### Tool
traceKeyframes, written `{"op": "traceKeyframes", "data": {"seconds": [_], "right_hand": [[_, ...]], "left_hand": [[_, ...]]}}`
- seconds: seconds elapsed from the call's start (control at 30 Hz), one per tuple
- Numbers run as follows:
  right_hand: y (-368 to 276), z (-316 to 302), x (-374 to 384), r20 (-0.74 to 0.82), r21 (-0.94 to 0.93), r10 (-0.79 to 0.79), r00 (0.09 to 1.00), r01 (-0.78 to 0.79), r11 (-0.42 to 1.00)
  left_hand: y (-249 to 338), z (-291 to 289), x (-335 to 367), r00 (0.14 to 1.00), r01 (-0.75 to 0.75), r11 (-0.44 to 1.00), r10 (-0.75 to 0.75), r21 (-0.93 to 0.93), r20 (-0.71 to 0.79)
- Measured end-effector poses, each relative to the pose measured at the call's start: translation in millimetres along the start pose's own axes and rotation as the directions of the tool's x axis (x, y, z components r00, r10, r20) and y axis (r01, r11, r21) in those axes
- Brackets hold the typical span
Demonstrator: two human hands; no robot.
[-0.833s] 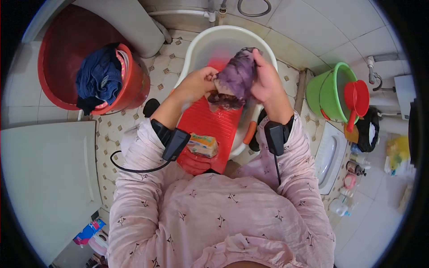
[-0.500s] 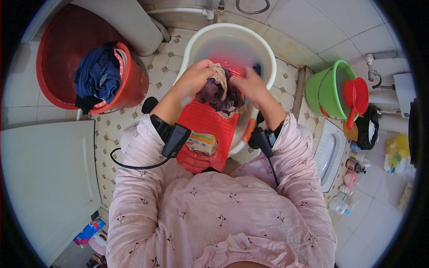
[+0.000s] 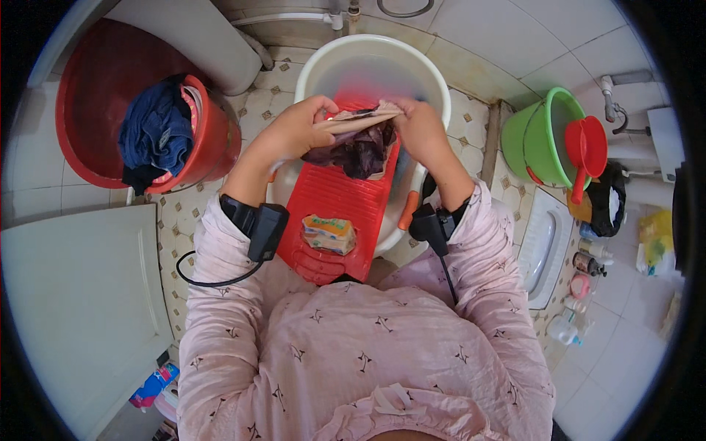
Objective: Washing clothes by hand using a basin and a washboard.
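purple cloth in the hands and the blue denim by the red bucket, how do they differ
Colour: the purple cloth is dark purple with a pale beige edge, while the blue denim is deep blue.
Pose: the purple cloth is held between the left hand and right hand; the blue denim lies bunched over the rim of the red bucket, untouched.
Both are rumpled fabric.
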State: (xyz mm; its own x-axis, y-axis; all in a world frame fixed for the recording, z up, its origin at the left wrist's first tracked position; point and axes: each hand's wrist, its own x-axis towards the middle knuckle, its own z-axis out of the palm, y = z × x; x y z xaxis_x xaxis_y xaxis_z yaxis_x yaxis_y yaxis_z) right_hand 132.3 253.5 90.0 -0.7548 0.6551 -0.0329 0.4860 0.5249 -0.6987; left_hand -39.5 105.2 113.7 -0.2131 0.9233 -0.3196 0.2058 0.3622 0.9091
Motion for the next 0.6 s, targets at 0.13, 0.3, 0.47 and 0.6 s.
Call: {"op": "traceKeyframes", "data": {"seconds": [0.13,0.3,0.47,0.6], "right_hand": [[-25,-23,-6,-0.236,-0.152,-0.080,0.968,0.045,0.987],[-17,-35,-3,-0.172,0.301,0.085,0.981,-0.030,0.953],[-15,-33,0,0.002,0.665,0.178,0.984,-0.134,0.734],[-13,-41,-1,0.119,0.557,0.129,0.985,-0.173,0.812]], "left_hand": [[-14,5,6,0.881,0.014,0.707,0.325,0.707,-0.343],[-7,-2,9,0.830,0.072,0.768,0.308,0.637,-0.465],[1,-2,11,0.722,0.014,0.811,0.397,0.585,-0.567],[13,-15,7,0.546,-0.001,0.807,0.496,0.591,-0.676]]}}
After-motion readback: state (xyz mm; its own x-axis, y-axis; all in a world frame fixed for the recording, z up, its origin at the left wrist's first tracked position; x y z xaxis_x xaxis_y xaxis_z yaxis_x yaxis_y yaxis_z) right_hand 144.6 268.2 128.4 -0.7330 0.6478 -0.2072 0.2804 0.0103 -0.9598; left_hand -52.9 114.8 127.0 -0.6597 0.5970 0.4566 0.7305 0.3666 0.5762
